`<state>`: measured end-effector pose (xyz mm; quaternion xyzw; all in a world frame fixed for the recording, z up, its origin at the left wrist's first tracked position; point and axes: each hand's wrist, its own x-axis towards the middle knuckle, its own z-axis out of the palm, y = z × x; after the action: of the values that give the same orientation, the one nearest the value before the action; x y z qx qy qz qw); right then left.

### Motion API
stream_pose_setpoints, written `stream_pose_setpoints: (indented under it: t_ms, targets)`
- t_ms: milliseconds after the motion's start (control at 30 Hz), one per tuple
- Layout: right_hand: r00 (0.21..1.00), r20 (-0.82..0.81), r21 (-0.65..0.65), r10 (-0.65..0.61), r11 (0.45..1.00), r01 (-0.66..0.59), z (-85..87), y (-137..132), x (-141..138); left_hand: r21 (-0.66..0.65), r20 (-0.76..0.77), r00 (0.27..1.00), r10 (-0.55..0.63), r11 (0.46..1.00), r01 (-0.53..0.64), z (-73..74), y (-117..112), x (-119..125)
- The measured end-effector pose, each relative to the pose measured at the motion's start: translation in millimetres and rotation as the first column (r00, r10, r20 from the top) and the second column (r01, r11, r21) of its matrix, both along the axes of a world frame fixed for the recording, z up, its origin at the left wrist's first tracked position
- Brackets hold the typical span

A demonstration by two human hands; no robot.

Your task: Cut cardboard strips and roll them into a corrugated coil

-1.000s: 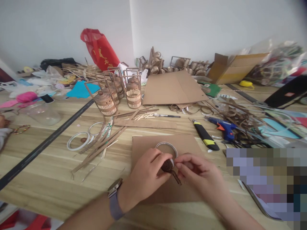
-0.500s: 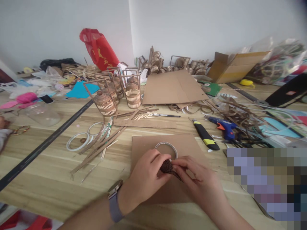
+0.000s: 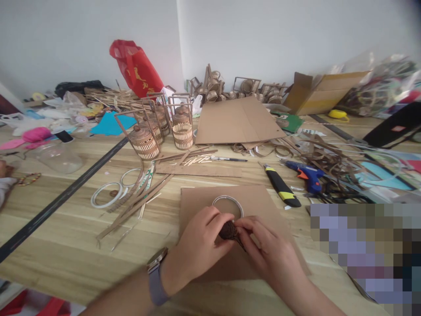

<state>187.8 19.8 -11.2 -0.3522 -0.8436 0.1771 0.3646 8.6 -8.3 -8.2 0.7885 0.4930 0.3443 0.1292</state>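
Note:
Between my two hands is a small dark-brown coil (image 3: 227, 230) of wound strip, held over a cardboard sheet (image 3: 194, 198). My left hand (image 3: 205, 239), with a watch on its wrist, is closed round the coil's left side, thumb below and fingers above. The fingertips of my right hand (image 3: 268, 245) pinch the coil's right edge, where a short brown strip end sticks out downward. Just beyond my fingers a white ring (image 3: 226, 197) lies on the cardboard, partly hidden by my left hand.
A black-and-yellow utility knife (image 3: 282, 185) and a blue glue gun (image 3: 305, 173) lie to the right. Several small lidded baskets (image 3: 144, 142) stand at the back left. White rings (image 3: 105, 195) and brown strips (image 3: 138, 206) lie left. A co-worker's sleeve (image 3: 7, 186) shows at the left edge.
My right hand has shifted very slightly at the coil's edge, and the strip end has turned a little. My left hand has stayed in place.

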Motion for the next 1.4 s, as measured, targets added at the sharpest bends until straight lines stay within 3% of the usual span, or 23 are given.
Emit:
stream_pose_setpoints:
  t_ms: [300, 567, 767, 1067, 1400]
  targets:
    - [1.000, -0.018, 0.051, 0.017, 0.999, -0.016, -1.5, 0.2, -0.4, -0.017, 0.013, 1.000, -0.004, 1.000, 0.004, -0.3, -0.7, -0.3]
    - [1.000, -0.015, -0.074, -0.016, 0.997, 0.015, 2.3, 2.0, 1.9, -0.085, -0.002, 1.000, -0.003, 0.996, 0.003, 3.1, -1.2, 2.1]
    - [0.995, -0.087, -0.179, -0.056, 0.983, 0.040, 4.9, 0.9, -1.5, -0.046, 0.018, 0.999, 0.028, 0.999, -0.027, -2.3, -0.9, 0.4]
    - [0.978, -0.176, -0.373, -0.115, 0.927, 0.042, 0.5, -1.2, -4.0, -0.038, -0.046, 0.998, 0.032, 0.999, -0.034, 0.7, -3.0, 1.9]
    - [0.975, -0.168, -0.252, -0.142, 0.963, 0.097, 1.3, -2.6, -6.5, -0.029, -0.046, 0.998, 0.044, 0.999, -0.045, 0.2, -2.6, 2.5]
